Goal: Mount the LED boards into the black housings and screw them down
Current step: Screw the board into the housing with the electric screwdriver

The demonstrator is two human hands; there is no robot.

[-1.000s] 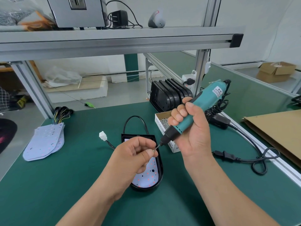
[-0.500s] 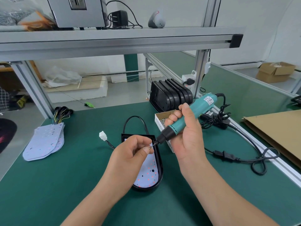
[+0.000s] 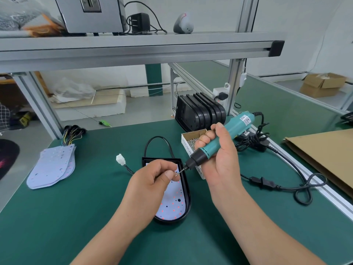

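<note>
1. Fingertips of the left hand pinch a tiny screw, thumb against forefinger, offering it up to the bit of the driver; whether bit and screw head have actually met is too fine to tell
2. Right hand is wrapped round the driver's teal barrel, fingers curled tight, its nose slanting down and left towards the screw
3. Both hover over the far end of the housing, which lies flat on the green bench between the forearms; neither hand looks to be touching it
4. Board sits inside the housing: pale lilac, rounded at the near end, speckled with red dots and dark holes, black rim all round. A black cable loops from the far end to a white connector
5. Trouble I'd expect: if the pinch lets go before the bit catches, the screw could drop into the housing or roll off; with nothing pinning the housing, a skewed push might shift it or scar the board
6. Further out, a box of screws stands just right of the housing, spare housings behind it, spare boards well to the left
</note>
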